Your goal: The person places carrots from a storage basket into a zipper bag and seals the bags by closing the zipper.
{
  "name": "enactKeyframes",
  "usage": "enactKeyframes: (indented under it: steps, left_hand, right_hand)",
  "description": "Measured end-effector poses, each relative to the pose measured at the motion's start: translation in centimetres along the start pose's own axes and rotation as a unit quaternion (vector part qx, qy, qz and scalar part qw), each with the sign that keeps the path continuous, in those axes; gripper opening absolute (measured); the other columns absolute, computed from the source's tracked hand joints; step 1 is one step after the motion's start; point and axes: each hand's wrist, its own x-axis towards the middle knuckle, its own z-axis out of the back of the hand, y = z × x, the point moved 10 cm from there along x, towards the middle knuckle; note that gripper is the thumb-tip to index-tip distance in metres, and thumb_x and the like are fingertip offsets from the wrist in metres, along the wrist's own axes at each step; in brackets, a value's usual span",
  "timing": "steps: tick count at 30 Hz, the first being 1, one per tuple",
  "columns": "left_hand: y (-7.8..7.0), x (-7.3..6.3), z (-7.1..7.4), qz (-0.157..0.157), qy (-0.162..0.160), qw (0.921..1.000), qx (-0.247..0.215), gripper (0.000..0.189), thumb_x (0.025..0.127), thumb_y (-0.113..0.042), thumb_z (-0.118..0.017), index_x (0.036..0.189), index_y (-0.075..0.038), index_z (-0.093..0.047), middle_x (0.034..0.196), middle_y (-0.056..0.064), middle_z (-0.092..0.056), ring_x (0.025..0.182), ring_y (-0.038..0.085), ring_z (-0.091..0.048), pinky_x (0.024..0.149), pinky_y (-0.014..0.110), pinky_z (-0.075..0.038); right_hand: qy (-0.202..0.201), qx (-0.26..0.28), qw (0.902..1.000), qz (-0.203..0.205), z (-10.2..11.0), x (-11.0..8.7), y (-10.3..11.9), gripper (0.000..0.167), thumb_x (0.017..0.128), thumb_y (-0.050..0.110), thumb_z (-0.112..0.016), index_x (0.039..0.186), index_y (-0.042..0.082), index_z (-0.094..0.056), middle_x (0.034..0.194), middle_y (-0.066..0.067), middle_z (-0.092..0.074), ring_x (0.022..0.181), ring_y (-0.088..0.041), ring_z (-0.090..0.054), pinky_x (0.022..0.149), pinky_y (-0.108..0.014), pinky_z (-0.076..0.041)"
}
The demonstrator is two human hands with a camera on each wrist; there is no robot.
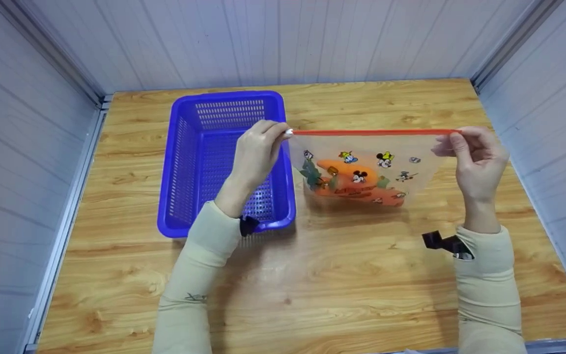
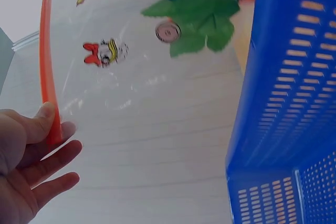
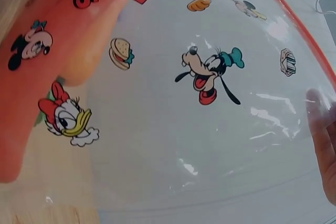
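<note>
A clear zip bag [image 1: 376, 145] with cartoon prints hangs by its orange-red zip strip [image 1: 376, 132], stretched level between both hands. My left hand [image 1: 257, 150] pinches the strip's left end, where a small white slider [image 1: 289, 131] shows at the fingertips. At the other end, my right hand [image 1: 482, 155] grips the top corner between thumb and fingers, some of them behind the film. Orange carrot-shaped pieces [image 1: 386, 195] with green leaves [image 2: 202, 17] lie in the bottom of the bag. The left wrist view shows the left thumb [image 2: 46, 114] pressed on the strip.
A blue perforated plastic basket [image 1: 165, 196] stands left of the bag, under my left forearm, with nothing visible inside. Both stand over a wood-grain table [image 1: 337, 285]. Pale panel walls [image 1: 312, 44] close off the back and both sides. Black straps [image 1: 440, 241] hang at the cuffs.
</note>
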Motion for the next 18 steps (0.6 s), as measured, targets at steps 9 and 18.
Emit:
enactKeyframes:
  steps: [9,18]
  left_hand:
    - [-0.3,-0.1,0.9,0.004,0.023,0.9997,0.004,0.019,0.089,-0.015,-0.053,0.087,-0.002,-0.065,0.077,0.008,-0.062,0.074,0.022,-0.059,0.065,0.034,-0.049]
    - [-0.4,0.4,0.7,0.024,0.052,0.9983,-0.003,0.021,0.09,-0.016,-0.052,0.09,0.0,-0.066,0.081,0.009,-0.063,0.077,0.021,-0.06,0.07,0.031,-0.049]
  right_hand:
    - [0.011,-0.047,0.9986,-0.02,0.2,0.4,-0.3,0.01,0.079,-0.013,-0.055,0.081,-0.021,-0.052,0.07,-0.024,-0.062,0.05,-0.023,-0.061,0.047,-0.026,-0.049]
    - [0.002,-0.022,0.9983,-0.054,0.8,0.6,-1.8,0.014,0.08,-0.011,-0.056,0.082,-0.023,-0.05,0.068,-0.024,-0.062,0.048,-0.024,-0.06,0.044,-0.027,-0.049]
